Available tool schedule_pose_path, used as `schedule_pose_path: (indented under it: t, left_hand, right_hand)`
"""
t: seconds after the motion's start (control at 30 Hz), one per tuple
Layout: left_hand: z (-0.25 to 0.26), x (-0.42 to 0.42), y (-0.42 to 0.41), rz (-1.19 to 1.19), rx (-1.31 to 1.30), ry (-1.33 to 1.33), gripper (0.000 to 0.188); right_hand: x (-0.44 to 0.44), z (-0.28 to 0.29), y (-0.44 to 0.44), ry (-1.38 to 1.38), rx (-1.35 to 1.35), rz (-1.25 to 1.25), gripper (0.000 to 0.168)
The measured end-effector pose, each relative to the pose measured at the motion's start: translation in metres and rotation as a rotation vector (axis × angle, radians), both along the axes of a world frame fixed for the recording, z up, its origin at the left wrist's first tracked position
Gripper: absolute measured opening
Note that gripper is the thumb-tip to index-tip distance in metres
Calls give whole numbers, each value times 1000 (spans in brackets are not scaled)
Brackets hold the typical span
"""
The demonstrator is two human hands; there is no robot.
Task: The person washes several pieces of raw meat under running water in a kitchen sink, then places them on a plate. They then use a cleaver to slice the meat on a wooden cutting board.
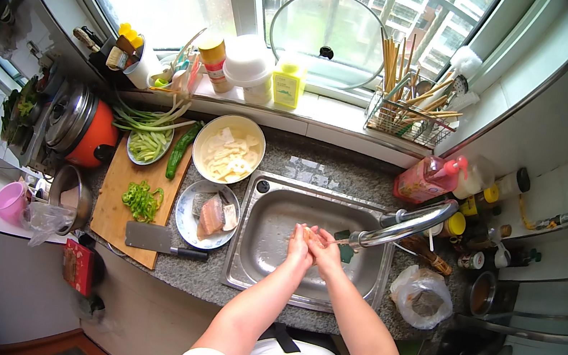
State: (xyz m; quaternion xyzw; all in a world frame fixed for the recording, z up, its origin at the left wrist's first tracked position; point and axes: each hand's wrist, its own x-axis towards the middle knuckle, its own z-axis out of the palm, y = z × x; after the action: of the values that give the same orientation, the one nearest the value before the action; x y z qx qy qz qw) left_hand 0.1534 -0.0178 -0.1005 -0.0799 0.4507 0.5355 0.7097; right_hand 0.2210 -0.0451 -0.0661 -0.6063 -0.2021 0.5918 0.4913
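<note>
Over the stainless steel sink [278,215], my left hand [299,245] and my right hand [324,249] are cupped together. Between them shows a small orange-pink thing [309,233], mostly covered by my fingers, so its kind cannot be made out. Just right of my fingertips is the spout of the chrome faucet [408,225], with a thin stream of water apparently running onto my hands. A dark green piece [345,252] lies in the basin behind my right hand.
Left of the sink are a plate of fish pieces [212,215], a bowl of pale strips in water [229,148] and a wooden cutting board [112,197] bearing sliced green pepper [142,201] and a cleaver [149,236]. A plastic-lined container [422,298] stands to the right.
</note>
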Motion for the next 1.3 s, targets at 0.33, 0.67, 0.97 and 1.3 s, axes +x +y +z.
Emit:
schedule_pose_path:
  t: [0.33,0.67,0.97,1.3]
  left_hand:
    - [16,-30,7,-67,54,34,46]
    - [11,-14,-8,-333,116,142,37]
    - [-7,3,-14,-284,171,273,41]
    - [8,31,-29,-178,267,291,32]
  right_hand:
    - [31,-16,10,262,-81,-163,54]
    - [27,-40,6,-77,29,-168,29]
    - [7,-2,-1,148,4,-261,37]
    - [13,3,8,210,-68,-508,18]
